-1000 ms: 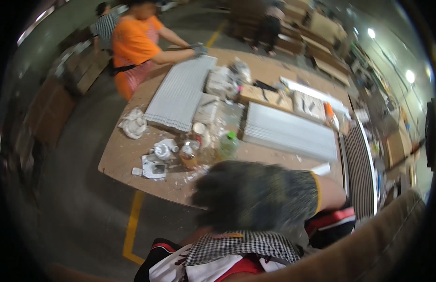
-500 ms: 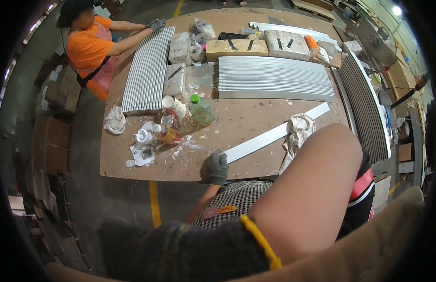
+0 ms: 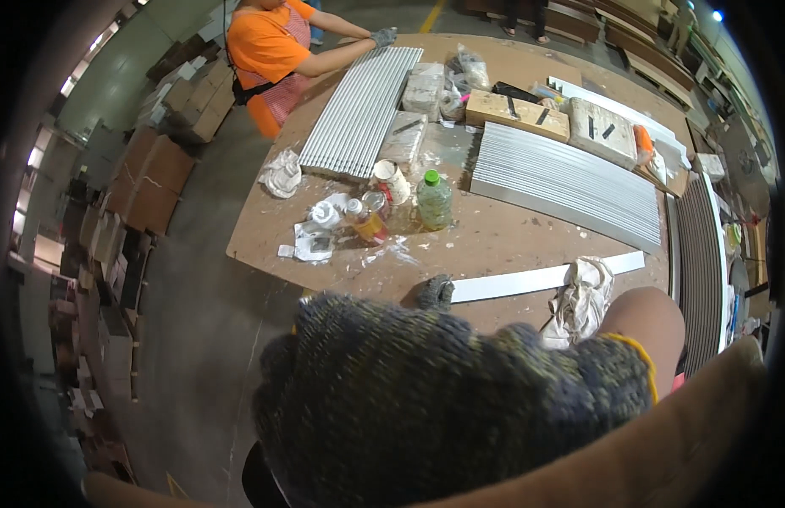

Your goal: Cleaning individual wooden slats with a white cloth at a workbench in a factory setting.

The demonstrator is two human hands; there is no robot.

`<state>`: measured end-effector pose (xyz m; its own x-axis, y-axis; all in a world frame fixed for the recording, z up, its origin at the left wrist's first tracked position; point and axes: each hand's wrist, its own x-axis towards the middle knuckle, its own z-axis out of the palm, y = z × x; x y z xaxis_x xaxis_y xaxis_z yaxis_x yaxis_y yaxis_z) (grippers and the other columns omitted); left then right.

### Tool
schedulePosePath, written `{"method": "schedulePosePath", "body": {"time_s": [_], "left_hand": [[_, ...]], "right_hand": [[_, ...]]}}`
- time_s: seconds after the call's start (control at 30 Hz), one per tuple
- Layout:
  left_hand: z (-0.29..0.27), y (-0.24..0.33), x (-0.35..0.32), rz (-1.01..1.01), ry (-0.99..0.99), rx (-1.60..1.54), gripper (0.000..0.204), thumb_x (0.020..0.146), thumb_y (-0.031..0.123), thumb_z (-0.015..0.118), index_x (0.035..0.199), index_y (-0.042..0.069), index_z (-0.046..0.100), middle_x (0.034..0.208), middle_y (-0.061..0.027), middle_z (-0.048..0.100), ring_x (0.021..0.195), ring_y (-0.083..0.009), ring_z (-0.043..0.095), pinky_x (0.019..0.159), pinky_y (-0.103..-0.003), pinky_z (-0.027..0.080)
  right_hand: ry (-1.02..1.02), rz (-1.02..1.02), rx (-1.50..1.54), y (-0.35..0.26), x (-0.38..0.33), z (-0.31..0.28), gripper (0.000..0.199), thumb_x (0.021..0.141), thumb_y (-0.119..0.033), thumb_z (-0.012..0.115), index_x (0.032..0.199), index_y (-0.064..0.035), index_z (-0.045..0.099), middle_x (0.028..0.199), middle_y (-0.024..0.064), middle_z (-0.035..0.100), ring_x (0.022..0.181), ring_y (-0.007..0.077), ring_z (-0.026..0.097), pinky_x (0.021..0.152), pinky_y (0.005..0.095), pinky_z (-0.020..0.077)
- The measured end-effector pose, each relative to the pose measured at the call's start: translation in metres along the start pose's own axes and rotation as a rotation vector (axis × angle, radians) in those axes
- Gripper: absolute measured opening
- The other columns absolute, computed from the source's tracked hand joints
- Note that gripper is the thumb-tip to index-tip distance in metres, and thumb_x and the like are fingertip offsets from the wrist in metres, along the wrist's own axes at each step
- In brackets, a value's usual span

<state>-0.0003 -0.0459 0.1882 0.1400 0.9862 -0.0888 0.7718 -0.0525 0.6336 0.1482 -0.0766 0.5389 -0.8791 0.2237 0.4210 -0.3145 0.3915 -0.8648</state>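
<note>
My left hand [image 3: 435, 293], in a grey knit glove, is closed around the near-left end of a long white flat strip [image 3: 511, 283] lying across the table. A crumpled off-white cloth [image 3: 583, 296] is draped over the strip towards its right end. My right hand [image 3: 443, 406], in a dark knit glove with a yellow cuff edge, is raised very close to the camera and fills the lower middle. Its fingers are smeared and partly hidden, so whether it holds anything does not show.
The brown table [image 3: 494, 229] bears a stack of silver strips [image 3: 570, 182], a row of silver rods [image 3: 363, 110], a green-capped bottle [image 3: 433, 201], an amber bottle [image 3: 367, 224] and wrapped blocks [image 3: 604, 131]. A co-worker in orange [image 3: 270, 46] stands far left. More strips [image 3: 702, 262] lie right.
My right hand has swung in front of the camera, its glove now covering the lower middle. The view has turned, shifting the table rightward. My left hand still grips the strip.
</note>
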Motion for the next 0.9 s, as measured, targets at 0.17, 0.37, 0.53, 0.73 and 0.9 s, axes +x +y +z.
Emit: {"method": "schedulePosePath", "body": {"time_s": [0.17, 0.37, 0.53, 0.73, 0.9], "left_hand": [[0.013, 0.040, 0.004, 0.044, -0.065, -0.010, 0.032, 0.090, 0.037, 0.050, 0.098, 0.011, 0.065, 0.088, -0.0190, 0.066, 0.083, -0.0409, 0.063, 0.072, -0.049, 0.049], [-0.007, 0.026, -0.003, -0.019, -0.070, 0.043, 0.033, 0.090, 0.039, 0.048, 0.100, 0.013, 0.064, 0.090, -0.0189, 0.066, 0.086, -0.0411, 0.062, 0.073, -0.051, 0.048], [-0.012, 0.015, -0.005, -0.027, -0.014, 0.052, 0.034, 0.090, 0.041, 0.048, 0.099, 0.013, 0.065, 0.089, -0.0182, 0.066, 0.085, -0.0410, 0.062, 0.072, -0.051, 0.048], [-0.003, 0.004, 0.000, -0.021, -0.043, 0.040, 0.031, 0.089, 0.036, 0.054, 0.099, 0.010, 0.066, 0.088, -0.0195, 0.067, 0.081, -0.0399, 0.064, 0.071, -0.049, 0.050], [0.073, -0.045, -0.005, 0.132, 0.080, -0.108, 0.029, 0.089, 0.033, 0.058, 0.099, 0.007, 0.066, 0.088, -0.0213, 0.067, 0.080, -0.0393, 0.064, 0.071, -0.047, 0.051]], "right_hand": [[0.055, 0.036, 0.017, -0.018, -0.021, -0.006, 0.028, 0.088, -0.024, 0.064, 0.113, -0.0099, 0.068, 0.117, 0.0127, 0.065, 0.113, 0.0281, 0.061, 0.098, 0.0424, 0.0480], [0.035, 0.016, 0.107, -0.011, -0.002, 0.005, 0.028, 0.089, -0.024, 0.063, 0.113, -0.0096, 0.068, 0.117, 0.0130, 0.065, 0.113, 0.0280, 0.061, 0.098, 0.0421, 0.0478], [0.058, 0.028, 0.144, 0.009, -0.001, 0.012, 0.029, 0.090, -0.023, 0.062, 0.114, -0.0094, 0.067, 0.117, 0.0133, 0.065, 0.113, 0.0279, 0.061, 0.099, 0.0419, 0.0476], [0.142, 0.051, 0.241, 0.031, 0.011, -0.005, 0.029, 0.091, -0.023, 0.061, 0.115, -0.0092, 0.067, 0.116, 0.0136, 0.066, 0.113, 0.0278, 0.061, 0.099, 0.0417, 0.0473], [0.326, 0.315, -0.115, 0.047, -0.001, -0.025, 0.029, 0.091, -0.024, 0.061, 0.115, -0.0076, 0.068, 0.113, 0.0135, 0.067, 0.107, 0.0282, 0.064, 0.096, 0.0398, 0.0497]]}}
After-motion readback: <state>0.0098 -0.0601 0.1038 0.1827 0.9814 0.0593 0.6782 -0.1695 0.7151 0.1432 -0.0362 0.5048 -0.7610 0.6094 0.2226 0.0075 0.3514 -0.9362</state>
